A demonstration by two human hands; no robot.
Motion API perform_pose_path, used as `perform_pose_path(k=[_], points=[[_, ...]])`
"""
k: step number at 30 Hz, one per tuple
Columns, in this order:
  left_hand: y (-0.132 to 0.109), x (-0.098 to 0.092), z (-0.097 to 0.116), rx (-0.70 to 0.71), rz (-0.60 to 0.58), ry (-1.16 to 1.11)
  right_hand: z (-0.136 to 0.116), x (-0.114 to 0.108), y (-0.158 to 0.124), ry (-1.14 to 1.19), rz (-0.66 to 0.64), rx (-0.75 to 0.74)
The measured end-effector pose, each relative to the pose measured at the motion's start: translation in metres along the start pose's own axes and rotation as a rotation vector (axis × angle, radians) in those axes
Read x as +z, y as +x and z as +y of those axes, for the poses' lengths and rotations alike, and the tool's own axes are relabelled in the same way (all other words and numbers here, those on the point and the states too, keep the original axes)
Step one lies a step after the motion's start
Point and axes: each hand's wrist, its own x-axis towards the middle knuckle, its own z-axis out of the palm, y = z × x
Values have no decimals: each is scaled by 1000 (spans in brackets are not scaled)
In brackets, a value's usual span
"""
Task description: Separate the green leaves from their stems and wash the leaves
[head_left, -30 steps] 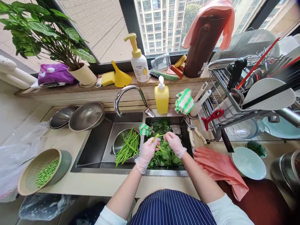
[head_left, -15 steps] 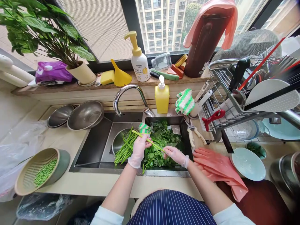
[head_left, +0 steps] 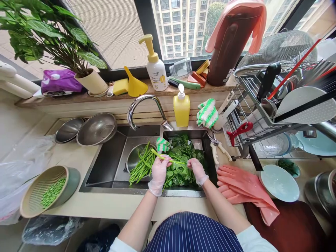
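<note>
While both hands are above the sink (head_left: 105,190), each one wearing a thin transparent glove, the left hand (head_left: 159,173) has its grip closed around a long green stem (head_left: 155,153). This stem lies slantwise: its thicker end points to the upper left, and its thin end reaches toward the right hand (head_left: 197,171). The fingers of the right hand are bent together near this thin end, but I cannot tell whether its grip is holding something.

Below the hands, a heap of leafy greens (head_left: 180,173) fills most of the right basin. In the left basin stands a metal bowl (head_left: 132,159), and many cut stems (head_left: 140,169) rest in it, some of them over its rim. Between the two basins lies a green-and-white cloth (head_left: 162,144). To the right of the sink, the garden shears (head_left: 214,154) and the pink rubber gloves (head_left: 243,187) lie on the surface (head_left: 115,206); at its left side stands a basket (head_left: 70,182) with green beans (head_left: 54,192) inside.
</note>
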Motion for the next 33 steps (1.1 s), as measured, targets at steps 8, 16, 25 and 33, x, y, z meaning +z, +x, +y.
perform_pose_path(k=[8,16,25,33], points=[[4,-15,-14,-32,97,38,1,33,-31,-95,-159,-8],[-23,-24,-4,125,-27,89,-11,45,-23,-72,67,138],[31,-117,36,113,236,537,-23,36,-3,-210,-21,49],[23,-113,-6,84,-76,1293,23,-43,6,-978,-72,449]])
